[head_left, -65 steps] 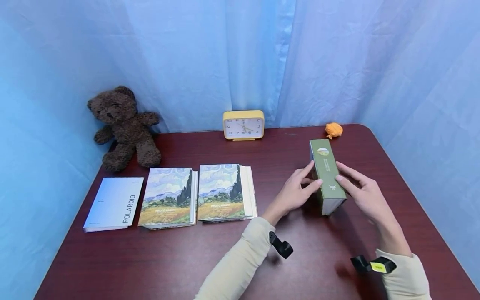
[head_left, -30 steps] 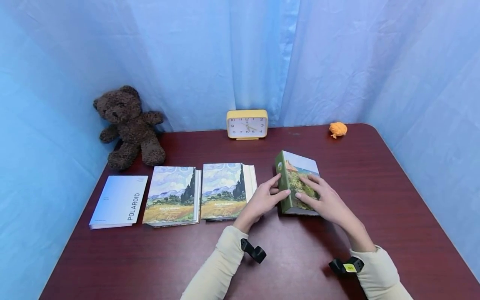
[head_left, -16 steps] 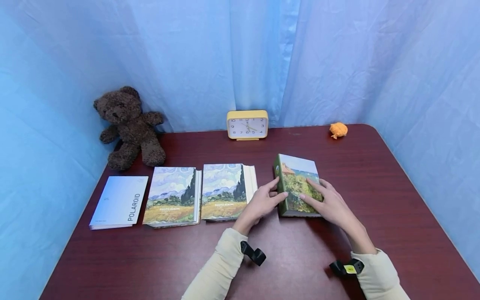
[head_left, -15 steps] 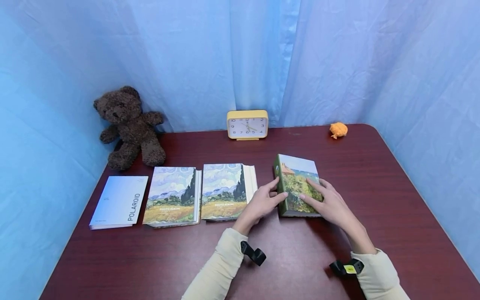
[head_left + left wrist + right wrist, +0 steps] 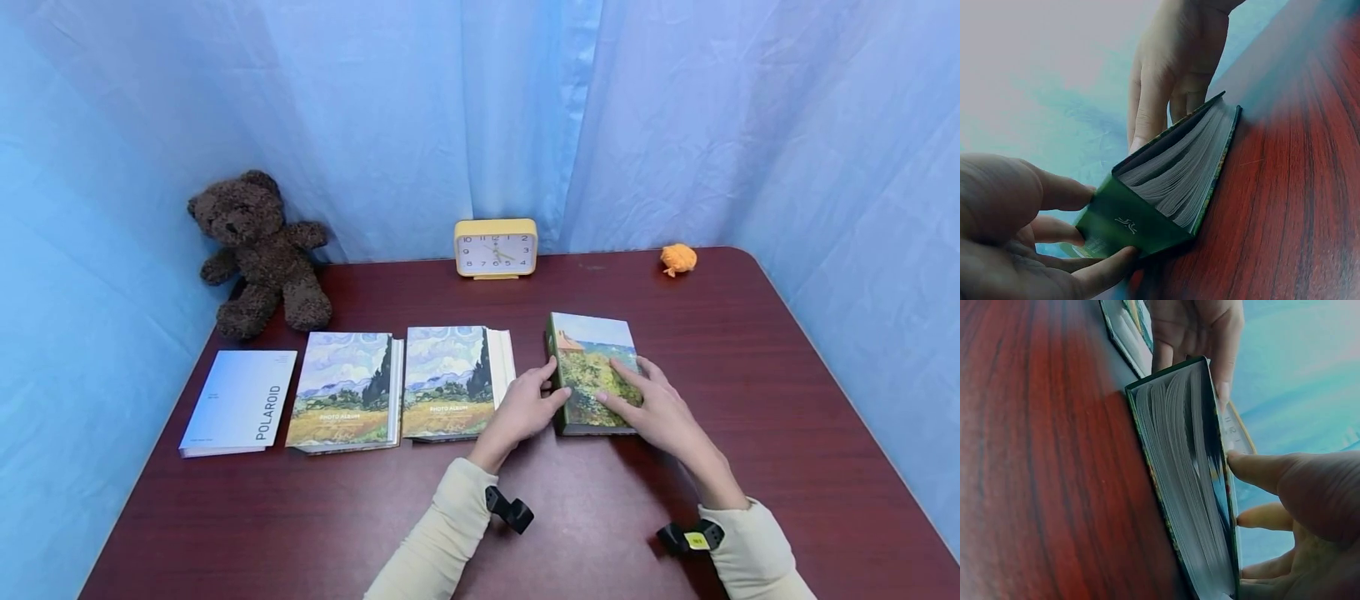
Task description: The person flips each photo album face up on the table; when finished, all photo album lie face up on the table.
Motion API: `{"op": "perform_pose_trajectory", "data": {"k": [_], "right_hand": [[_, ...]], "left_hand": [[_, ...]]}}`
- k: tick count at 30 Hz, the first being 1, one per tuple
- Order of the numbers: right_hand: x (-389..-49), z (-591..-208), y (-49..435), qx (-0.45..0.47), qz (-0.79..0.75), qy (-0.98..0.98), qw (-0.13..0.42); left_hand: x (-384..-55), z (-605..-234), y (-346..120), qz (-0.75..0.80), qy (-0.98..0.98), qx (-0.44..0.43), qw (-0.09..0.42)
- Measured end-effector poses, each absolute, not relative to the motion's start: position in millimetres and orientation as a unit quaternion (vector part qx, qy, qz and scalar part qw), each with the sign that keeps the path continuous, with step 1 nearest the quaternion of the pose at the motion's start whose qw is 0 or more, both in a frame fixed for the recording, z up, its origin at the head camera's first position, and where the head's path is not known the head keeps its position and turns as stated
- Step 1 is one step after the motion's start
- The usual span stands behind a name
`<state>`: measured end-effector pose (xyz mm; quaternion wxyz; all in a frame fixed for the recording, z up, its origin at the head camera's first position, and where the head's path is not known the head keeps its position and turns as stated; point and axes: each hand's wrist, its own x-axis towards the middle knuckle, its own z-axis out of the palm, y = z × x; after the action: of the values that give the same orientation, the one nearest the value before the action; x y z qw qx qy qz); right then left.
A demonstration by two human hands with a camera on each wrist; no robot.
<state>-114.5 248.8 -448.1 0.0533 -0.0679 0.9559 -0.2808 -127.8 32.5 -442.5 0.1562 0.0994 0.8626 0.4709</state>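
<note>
A thick photo album (image 5: pixel 596 375) with a green spine and a painted landscape cover lies front cover up, right of centre in the head view. My left hand (image 5: pixel 521 410) holds its spine side. In the left wrist view the thumb is at the spine's upper edge and a fingertip at its lower edge. My right hand (image 5: pixel 660 412) rests on the front cover with fingers spread and fairly straight. In the right wrist view those fingertips touch the cover, and the page block shows between the two covers.
To the left lie two photo albums (image 5: pixel 341 392) (image 5: pixel 446 383) with wheat-field covers and a pale blue POLAROID album (image 5: pixel 238 402). Behind sit a brown teddy bear (image 5: pixel 258 254), a yellow clock (image 5: pixel 496 249) and a small orange object (image 5: pixel 678 259). Blue curtains (image 5: pixel 375 125) surround the table (image 5: pixel 360 517).
The green-spined album stood spine up between both hands, farther right. It has moved left and been lowered onto its back cover, and my right hand has shifted onto the front cover.
</note>
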Motion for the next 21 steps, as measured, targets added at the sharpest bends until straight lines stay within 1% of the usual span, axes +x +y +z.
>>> {"op": "perform_pose_trajectory", "data": {"k": [6, 14, 21], "right_hand": [[-113.8, -448.9, 244.8, -0.070, -0.271, 0.959, 0.053], [-113.3, -448.1, 241.2, -0.087, -0.261, 0.960, 0.053], [-112.7, -445.6, 238.9, -0.101, -0.252, 0.960, 0.065]], "left_hand": [[-126.9, -442.5, 30.7, 0.456, 0.871, 0.100, 0.154], [-126.3, -441.6, 26.6, 0.463, 0.870, 0.081, 0.153], [-124.8, -440.5, 21.6, 0.475, 0.867, 0.065, 0.137]]}}
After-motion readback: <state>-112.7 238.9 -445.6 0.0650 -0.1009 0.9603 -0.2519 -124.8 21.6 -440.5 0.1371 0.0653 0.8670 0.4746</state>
